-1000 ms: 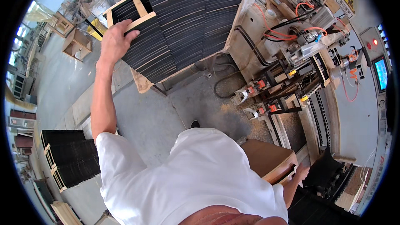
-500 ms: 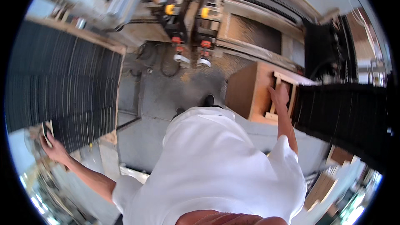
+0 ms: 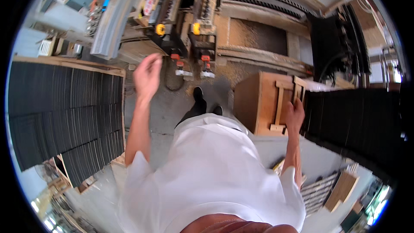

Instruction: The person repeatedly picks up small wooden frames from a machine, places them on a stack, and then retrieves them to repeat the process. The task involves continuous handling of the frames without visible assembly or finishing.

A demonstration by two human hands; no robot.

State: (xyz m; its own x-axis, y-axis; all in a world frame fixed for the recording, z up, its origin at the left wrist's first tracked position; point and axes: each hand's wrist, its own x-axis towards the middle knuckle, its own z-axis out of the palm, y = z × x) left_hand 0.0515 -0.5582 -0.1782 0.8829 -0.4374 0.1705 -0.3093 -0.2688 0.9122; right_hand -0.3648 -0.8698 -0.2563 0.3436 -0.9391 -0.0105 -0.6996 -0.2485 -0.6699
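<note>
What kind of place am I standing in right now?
Most likely a woodworking shop: what looks like sawdust lies in and around a large machine with clamps and tracks, a wooden frame sits on a brown box, and dark stacked pieces stand nearby.

Both forearms [image 3: 139,125] reach forward — left hand [image 3: 147,77] loosely curled, right hand [image 3: 295,117] with fingers [image 3: 298,105] bent.

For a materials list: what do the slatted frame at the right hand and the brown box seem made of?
Slatted frame: probably bare wood, from its pale, matte slats.
Brown box: perhaps wood-based board, judging by flat, smooth-looking faces; finish unclear.
</note>
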